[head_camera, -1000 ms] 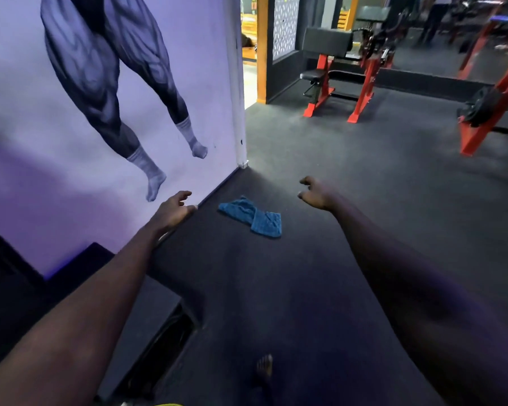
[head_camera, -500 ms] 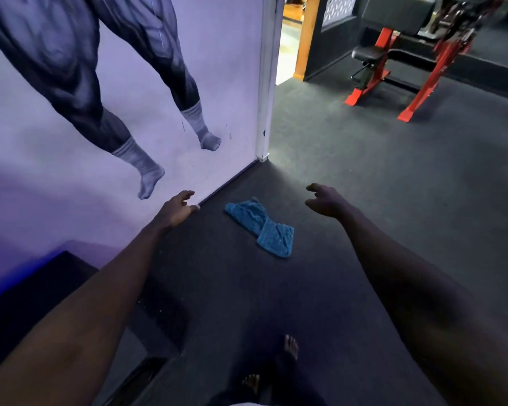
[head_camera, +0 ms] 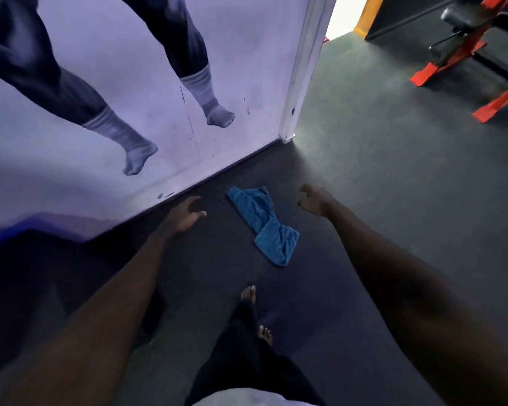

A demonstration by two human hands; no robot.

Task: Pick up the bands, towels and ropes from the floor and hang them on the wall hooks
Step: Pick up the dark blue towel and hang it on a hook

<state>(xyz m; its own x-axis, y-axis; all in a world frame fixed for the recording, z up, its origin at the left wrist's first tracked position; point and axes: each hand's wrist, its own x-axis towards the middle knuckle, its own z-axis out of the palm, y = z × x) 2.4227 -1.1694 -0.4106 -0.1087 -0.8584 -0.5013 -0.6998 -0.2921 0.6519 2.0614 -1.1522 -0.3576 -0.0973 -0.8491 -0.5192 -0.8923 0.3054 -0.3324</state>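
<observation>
A crumpled blue towel (head_camera: 264,224) lies on the dark gym floor close to the foot of a mural wall. My left hand (head_camera: 184,215) hovers to the towel's left, fingers loosely apart and holding nothing. My right hand (head_camera: 313,199) is stretched out just right of the towel's far end, also empty with fingers spread. Neither hand touches the towel. No bands, ropes or wall hooks are in view.
The mural wall (head_camera: 147,92) runs along the left and ends at a white corner post (head_camera: 301,71). A dark raised platform (head_camera: 38,276) sits at lower left. A red-framed bench (head_camera: 475,51) stands at upper right. My bare feet (head_camera: 254,312) are below the towel.
I have walked closer and tilted my view down, so the towel now lies between my hands. Both hands stay empty. My feet have come into view.
</observation>
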